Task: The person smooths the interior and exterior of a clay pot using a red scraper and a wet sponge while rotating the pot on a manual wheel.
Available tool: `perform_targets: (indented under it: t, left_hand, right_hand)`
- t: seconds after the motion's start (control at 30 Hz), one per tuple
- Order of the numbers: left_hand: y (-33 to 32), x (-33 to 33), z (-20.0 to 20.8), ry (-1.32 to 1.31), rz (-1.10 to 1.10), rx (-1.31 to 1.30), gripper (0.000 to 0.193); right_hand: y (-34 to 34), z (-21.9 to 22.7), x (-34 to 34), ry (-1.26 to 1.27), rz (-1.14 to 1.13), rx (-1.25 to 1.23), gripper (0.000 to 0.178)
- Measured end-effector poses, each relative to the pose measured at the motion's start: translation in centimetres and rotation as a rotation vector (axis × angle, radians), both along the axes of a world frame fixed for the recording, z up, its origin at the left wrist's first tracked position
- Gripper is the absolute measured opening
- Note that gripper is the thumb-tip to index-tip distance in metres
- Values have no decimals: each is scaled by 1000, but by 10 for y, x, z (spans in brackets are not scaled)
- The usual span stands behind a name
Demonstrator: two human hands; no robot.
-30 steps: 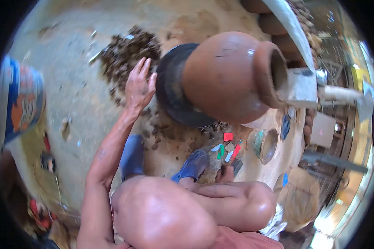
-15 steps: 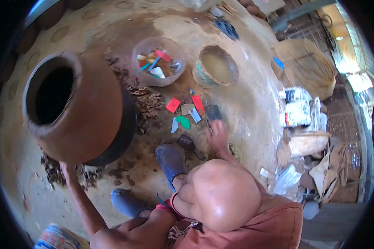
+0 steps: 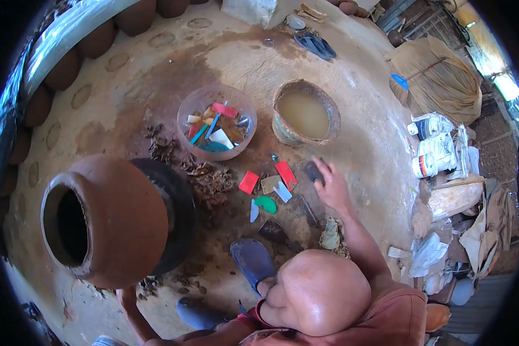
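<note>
A large brown clay pot [image 3: 124, 216], its dark mouth toward the left, stands on a black round base [image 3: 173, 213]. My left hand [image 3: 127, 295] is at the pot's near lower side, its fingers mostly hidden under the wall. To the right, my right hand [image 3: 333, 187] has thumb and fingers around a small dark flat piece [image 3: 313, 172]. Close by on the floor lie red pieces [image 3: 248, 182], a green curved piece [image 3: 266, 204], pale blue strips [image 3: 282, 192], a tan square [image 3: 269, 184] and a thin dark stick-like tool [image 3: 309, 211]. A dark blade-like piece [image 3: 273, 232] lies near my shoe.
Beyond the pieces stand a clear tub [image 3: 184, 132] of coloured scraps and a bucket [image 3: 282, 134] of cloudy water. Clay scraps [image 3: 210, 184] lie beside the base. Sandals [image 3: 315, 45] are farther off; white containers [image 3: 435, 153] and bags crowd the right. Several pots [image 3: 98, 43] line the far left.
My right hand has moved away from me, from beside the thin tool to the dark flat piece. The view has shifted, and my left hand stays at the pot.
</note>
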State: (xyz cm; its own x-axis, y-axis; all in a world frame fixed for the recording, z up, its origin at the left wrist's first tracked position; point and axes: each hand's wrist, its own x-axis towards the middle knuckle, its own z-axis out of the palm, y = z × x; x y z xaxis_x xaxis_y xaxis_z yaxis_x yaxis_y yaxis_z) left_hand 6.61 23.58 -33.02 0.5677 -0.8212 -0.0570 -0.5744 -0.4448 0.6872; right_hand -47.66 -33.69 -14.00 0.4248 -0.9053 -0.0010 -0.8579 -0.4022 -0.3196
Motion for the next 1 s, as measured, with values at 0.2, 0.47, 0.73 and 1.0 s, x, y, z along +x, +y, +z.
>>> perform_targets:
  t: [0.2, 0.47, 0.73, 1.0]
  left_hand:
    - [-61, 6, 14, 45, 450, 86, 34]
    - [-152, 15, 8, 204, 686, -12, 35]
    - [-160, 29, 6, 208, 745, -22, 37]
    - [-175, 24, 2, 245, 725, -71, 39]
  right_hand:
    - [-140, 59, 49, -93, 141, -205, 65]
    - [-253, -47, 86, 562, 129, 248, 42]
    - [-234, -48, 97, 479, 129, 228, 43]
    - [-255, 16, 52, -17, 30, -142, 28]
